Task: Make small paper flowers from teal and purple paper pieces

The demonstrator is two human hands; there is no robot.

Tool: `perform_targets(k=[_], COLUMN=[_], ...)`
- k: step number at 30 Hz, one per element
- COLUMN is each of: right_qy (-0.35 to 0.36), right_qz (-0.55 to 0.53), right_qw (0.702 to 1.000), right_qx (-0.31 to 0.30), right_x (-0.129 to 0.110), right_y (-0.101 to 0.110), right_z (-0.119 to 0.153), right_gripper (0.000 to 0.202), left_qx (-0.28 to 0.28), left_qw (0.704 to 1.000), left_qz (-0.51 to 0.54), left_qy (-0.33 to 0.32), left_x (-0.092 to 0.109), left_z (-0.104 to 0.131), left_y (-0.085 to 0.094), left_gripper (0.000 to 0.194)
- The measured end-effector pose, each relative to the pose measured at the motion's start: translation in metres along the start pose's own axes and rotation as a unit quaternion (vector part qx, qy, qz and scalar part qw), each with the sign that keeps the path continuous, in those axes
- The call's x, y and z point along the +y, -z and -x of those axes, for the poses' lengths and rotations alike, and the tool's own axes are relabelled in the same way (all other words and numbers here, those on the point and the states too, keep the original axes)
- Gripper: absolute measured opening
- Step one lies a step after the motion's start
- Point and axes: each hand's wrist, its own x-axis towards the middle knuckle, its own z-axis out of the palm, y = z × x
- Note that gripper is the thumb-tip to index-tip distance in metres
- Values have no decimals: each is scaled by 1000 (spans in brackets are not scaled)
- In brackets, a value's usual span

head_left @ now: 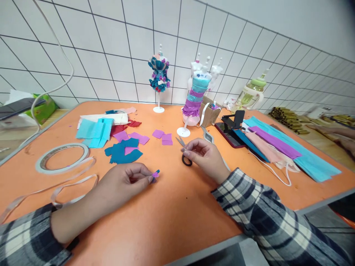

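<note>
My left hand [129,179] is closed, pinching a small purple-and-blue crepe paper flower [155,174] between thumb and fingertips above the orange table. My right hand [203,157] pinches the small black-handled scissors [186,160] near their pivot, which the fingertips partly cover. Their short blades point away from me. Beyond my hands are purple paper squares [166,139] and torn dark-blue paper [122,151]. A mini dress form wrapped in blue and purple paper [196,96] stands farther back, tilted in view. Another form [159,75], on the left, is covered in teal ruffles and purple flowers.
A roll of tape [62,158] and a loose ribbon [74,181] lie left, near folded light-blue paper [95,131]. On the right are a phone [229,136], paper strips [291,147] and a green-lidded bottle [251,94]. Another person's hand [337,133] shows at the right edge.
</note>
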Motion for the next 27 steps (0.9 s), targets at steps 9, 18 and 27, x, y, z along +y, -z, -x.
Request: perform_targets(k=[9, 18, 27], right_qy=[-63, -222, -237], right_qz=[-87, -165, -176], right_qw=[989, 956, 952], right_qx=[-103, -98, -76], right_x=[-8, -8, -2], right_y=[-80, -72, -76], right_z=[19, 18, 19], right_gripper=[47, 69, 51], left_qx=[97, 94, 121], left_qw=[995, 989, 978], left_qz=[-18, -86, -104], left_qy=[-17, -81, -133], left_x=[9, 2, 3], left_z=[-4, 6, 7], left_y=[9, 1, 0], left_gripper=[19, 28, 25])
